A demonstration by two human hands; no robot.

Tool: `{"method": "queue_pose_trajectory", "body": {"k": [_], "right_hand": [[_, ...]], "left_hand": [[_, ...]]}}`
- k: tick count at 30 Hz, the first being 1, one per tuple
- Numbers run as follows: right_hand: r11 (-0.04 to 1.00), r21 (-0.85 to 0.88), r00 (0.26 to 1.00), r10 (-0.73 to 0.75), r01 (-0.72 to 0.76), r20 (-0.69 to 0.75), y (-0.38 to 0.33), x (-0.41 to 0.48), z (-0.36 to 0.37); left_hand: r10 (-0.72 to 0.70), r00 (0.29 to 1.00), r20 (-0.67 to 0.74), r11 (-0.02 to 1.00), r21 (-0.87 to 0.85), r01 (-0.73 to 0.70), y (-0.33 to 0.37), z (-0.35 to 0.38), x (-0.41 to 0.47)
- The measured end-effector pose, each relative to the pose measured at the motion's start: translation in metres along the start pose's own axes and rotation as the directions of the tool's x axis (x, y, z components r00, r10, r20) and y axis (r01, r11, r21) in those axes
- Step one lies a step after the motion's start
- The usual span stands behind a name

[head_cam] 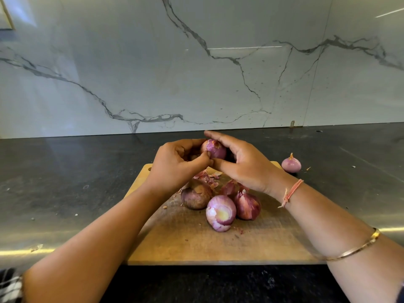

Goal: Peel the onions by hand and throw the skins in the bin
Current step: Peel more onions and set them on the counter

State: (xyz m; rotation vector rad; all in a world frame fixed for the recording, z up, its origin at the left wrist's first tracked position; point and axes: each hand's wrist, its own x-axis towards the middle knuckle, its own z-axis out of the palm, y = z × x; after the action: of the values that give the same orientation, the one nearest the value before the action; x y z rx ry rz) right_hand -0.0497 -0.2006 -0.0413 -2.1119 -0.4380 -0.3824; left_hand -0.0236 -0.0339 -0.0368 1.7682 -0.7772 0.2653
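Note:
Both hands hold one purple onion (215,148) above the far end of a wooden cutting board (218,243). My right hand (242,162) cups it from the right, fingers curled over its top. My left hand (181,162) grips it from the left, thumb pressed on its skin. Three more onions lie on the board below: a dull brownish one (195,199), a partly peeled one (220,213) showing a pale patch, and a papery-skinned one (248,205). Loose skin scraps (207,174) lie under my hands. No bin is in view.
Another onion (291,164) sits on the dark stone counter (65,182) to the right of the board. A marble-patterned wall (196,62) rises behind the counter. Small skin flakes dot the counter on both sides.

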Motion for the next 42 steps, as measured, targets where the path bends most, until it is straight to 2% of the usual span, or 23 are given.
{"method": "queue_pose_trajectory", "body": {"k": [3, 7, 11, 17, 22, 25, 29, 37, 42], "right_hand": [[0.999, -0.038, 1.0, -0.001, 0.001, 0.004, 0.0, 0.0002, -0.0001], [1.0, -0.014, 1.0, 0.002, -0.002, 0.007, 0.0006, 0.0009, 0.0], [0.998, 0.066, 1.0, 0.002, -0.002, 0.002, -0.0026, 0.0008, 0.0013], [0.997, 0.071, 1.0, 0.008, -0.008, -0.003, -0.0011, 0.0003, -0.0002], [0.998, 0.061, 1.0, -0.001, 0.001, 0.008, -0.0023, -0.0004, -0.001], [0.998, 0.062, 1.0, -0.016, 0.016, 0.007, -0.0044, -0.001, 0.0006], [0.999, 0.024, 0.999, -0.034, 0.034, 0.011, -0.0033, -0.0016, -0.0007], [0.997, -0.05, 0.998, -0.057, 0.058, 0.021, -0.003, -0.0011, -0.0006], [0.997, -0.059, 0.999, -0.052, 0.053, 0.006, -0.0013, -0.0008, -0.0019]], "left_hand": [[-0.006, 1.0, 0.009, 1.0, -0.006, 0.006, 0.0004, 0.0002, 0.0002], [-0.018, 1.0, 0.023, 1.0, -0.004, 0.018, -0.0014, -0.0011, 0.0017], [-0.027, 0.999, -0.024, 1.0, -0.016, 0.027, -0.004, -0.0049, 0.0036], [-0.001, 1.0, 0.031, 0.999, -0.038, 0.002, -0.0022, -0.0021, 0.0017], [-0.012, 1.0, 0.01, 0.999, -0.052, 0.013, -0.0024, -0.003, 0.0023], [-0.02, 0.999, -0.032, 0.996, -0.082, 0.017, -0.0047, -0.0039, 0.0037], [-0.033, 0.999, -0.002, 0.988, -0.149, 0.033, -0.0035, -0.0022, 0.0032], [-0.022, 0.998, -0.058, 0.996, -0.087, 0.017, -0.0056, -0.0042, 0.0045], [-0.003, 1.0, 0.004, 0.998, -0.063, 0.003, -0.004, -0.0019, 0.0034]]}}
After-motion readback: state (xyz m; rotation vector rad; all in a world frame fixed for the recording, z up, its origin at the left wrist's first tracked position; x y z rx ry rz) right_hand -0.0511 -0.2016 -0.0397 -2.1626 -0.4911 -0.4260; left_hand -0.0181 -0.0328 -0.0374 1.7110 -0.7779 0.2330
